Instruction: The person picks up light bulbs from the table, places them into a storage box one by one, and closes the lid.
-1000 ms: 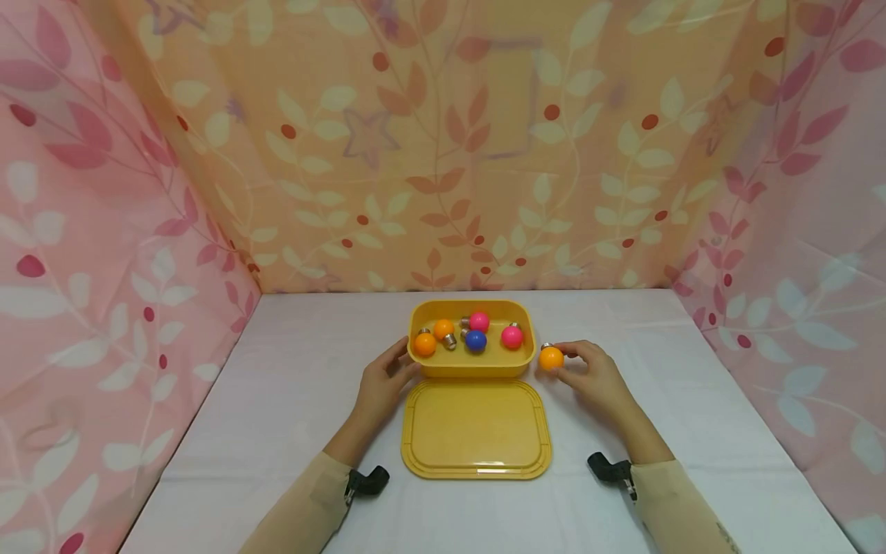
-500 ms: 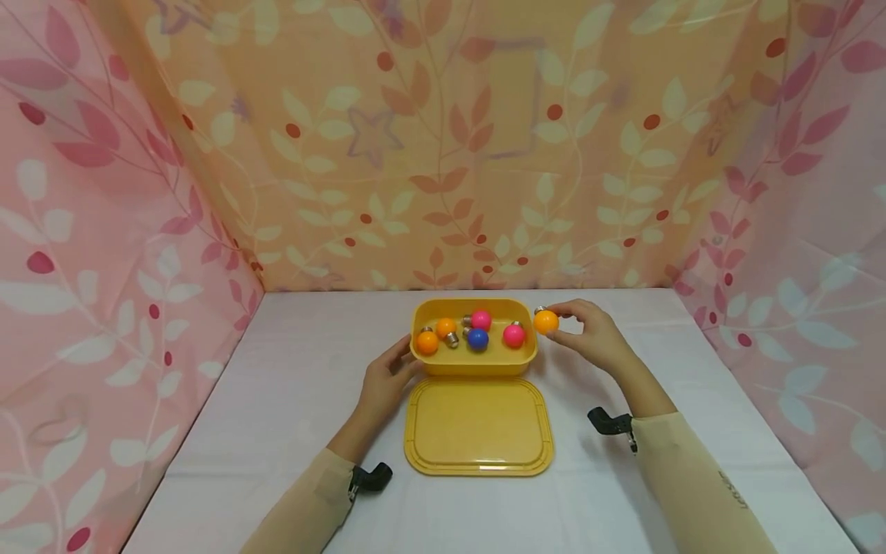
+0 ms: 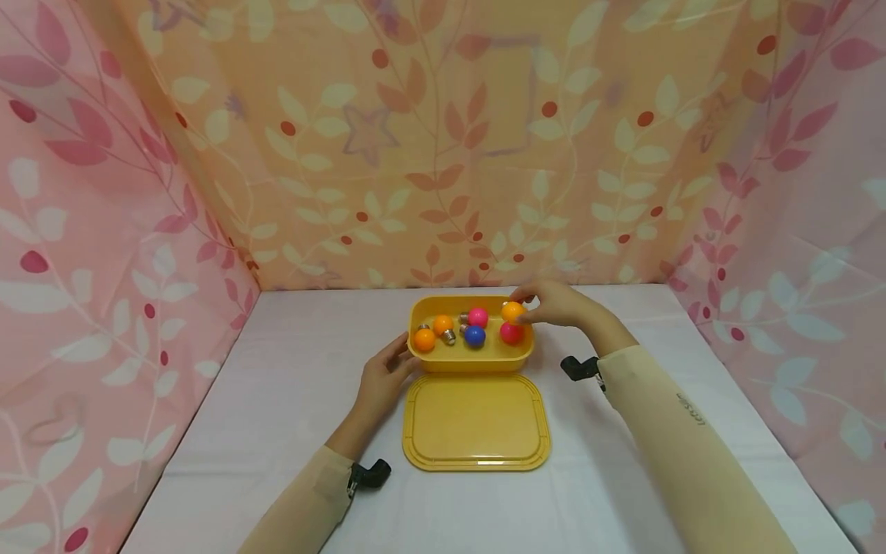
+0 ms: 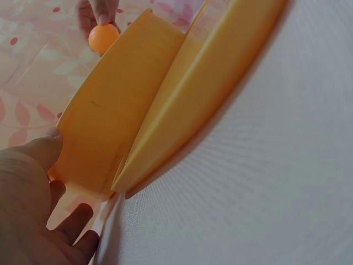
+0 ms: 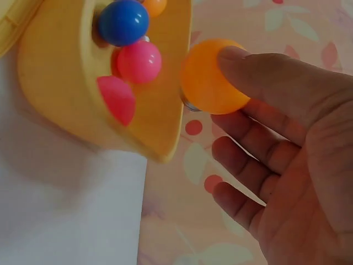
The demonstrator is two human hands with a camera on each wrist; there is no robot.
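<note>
A yellow plastic box (image 3: 471,365) holds orange, pink and blue bulb-shaped balls with metal screw bases, among them a blue one (image 5: 123,22) and a pink one (image 5: 140,61). Above the box's right end, my right hand (image 3: 557,304) pinches another orange light bulb (image 5: 212,76) between thumb and fingers; its metal base points away from the thumb. At the opposite end, my left hand (image 3: 383,377) touches the box's left corner, thumb (image 4: 47,148) at the wall and the other fingers loosely bent beside it. The yellow lid (image 3: 476,423) lies flat just in front of the box.
A white cloth (image 3: 291,369) covers the table. Patterned curtains (image 3: 443,154) stand at the back and both sides. Dark wrist cameras (image 3: 370,475) are strapped at both sleeves, hanging over the table beside the lid.
My right hand has lifted the orange bulb from beside the box's right side and carried it up and left over the box. My left hand stays at the left corner.
</note>
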